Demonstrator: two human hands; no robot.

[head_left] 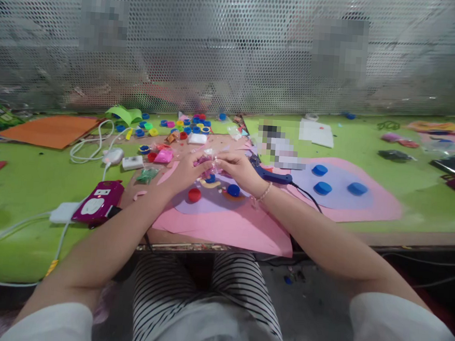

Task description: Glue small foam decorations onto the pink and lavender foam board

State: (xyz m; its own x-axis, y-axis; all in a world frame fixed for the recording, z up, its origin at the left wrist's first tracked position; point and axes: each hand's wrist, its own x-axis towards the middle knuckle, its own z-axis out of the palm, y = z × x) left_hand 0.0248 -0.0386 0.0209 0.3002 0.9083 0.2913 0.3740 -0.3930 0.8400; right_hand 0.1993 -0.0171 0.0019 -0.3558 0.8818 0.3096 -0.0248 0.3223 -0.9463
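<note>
My left hand (188, 170) and my right hand (242, 170) meet over the middle of the work area. Both have their fingers closed on a small clear plastic bag with pink stuff (205, 168) in it; its contents are too small to make out. Under them lies a lilac paper shape (188, 208) on pink paper (231, 230). A red bottle cap (194, 194) and a blue bottle cap (233, 190) rest on the lilac paper. Just right of my right hand is a dark blue corded tool (276, 176), perhaps a glue gun, its front partly hidden.
Several coloured caps (183, 128) lie scattered at the back. A purple power strip (98, 203) with white cables stands left, near orange sheets (53, 130). Another lilac shape (339, 191) with blue caps lies right. A perforated metal screen (236, 51) borders the table.
</note>
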